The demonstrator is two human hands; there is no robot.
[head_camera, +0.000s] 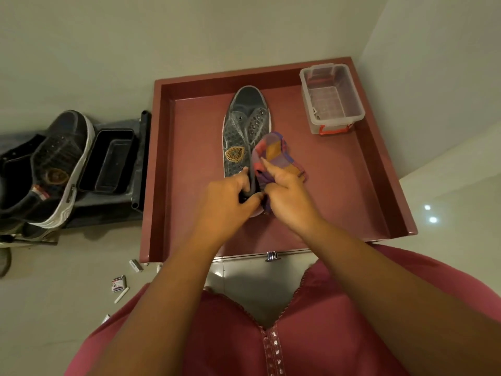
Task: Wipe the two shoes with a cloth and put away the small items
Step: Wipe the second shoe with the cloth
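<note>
A dark grey shoe [245,123] with a gold emblem lies toe-away on the red-brown table top [339,191]. My left hand [226,198] grips the shoe's heel collar, fingers curled into the opening. My right hand [284,196] holds a checked purple, orange and red cloth [276,153] against the shoe's right side near the heel. The second dark shoe [51,169], with a white sole, rests on a low rack at the left. Small items lie on the floor at the lower left: a small box [118,284], a white stick [121,296] and another small packet [135,265].
A clear plastic box [332,97] with a red latch stands at the table's far right corner. A black tray [109,161] sits on the rack beside the second shoe. The table has a raised rim [151,169] and a metal latch [272,255] at its front.
</note>
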